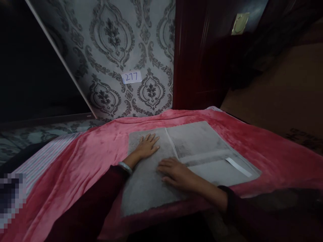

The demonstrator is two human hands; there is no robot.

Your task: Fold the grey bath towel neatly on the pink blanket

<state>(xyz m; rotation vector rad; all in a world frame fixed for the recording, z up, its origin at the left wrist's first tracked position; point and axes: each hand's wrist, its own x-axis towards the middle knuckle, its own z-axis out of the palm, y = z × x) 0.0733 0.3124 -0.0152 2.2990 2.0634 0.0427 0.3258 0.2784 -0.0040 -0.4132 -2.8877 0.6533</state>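
A grey plush cloth (199, 139) is spread on a pink blanket, its left part folded over toward the middle. A white tag (238, 167) lies along its right side. My left hand (147, 147) rests flat on the folded part near the far edge, fingers spread, a silvery bangle at the wrist. Nearer and to the right, my right hand (178, 174) lies palm down on the same cloth by the fold's edge, fingers stretched out and slightly blurred. Neither hand grips the cloth.
The pink blanket (98, 151) covers the surface, with a striped sheet (54, 153) at left. Behind stand a patterned wall with a "277" label (131, 77) and a dark red door (199, 57). A dark screen (37, 67) is at left, a brown box (282, 94) at right.
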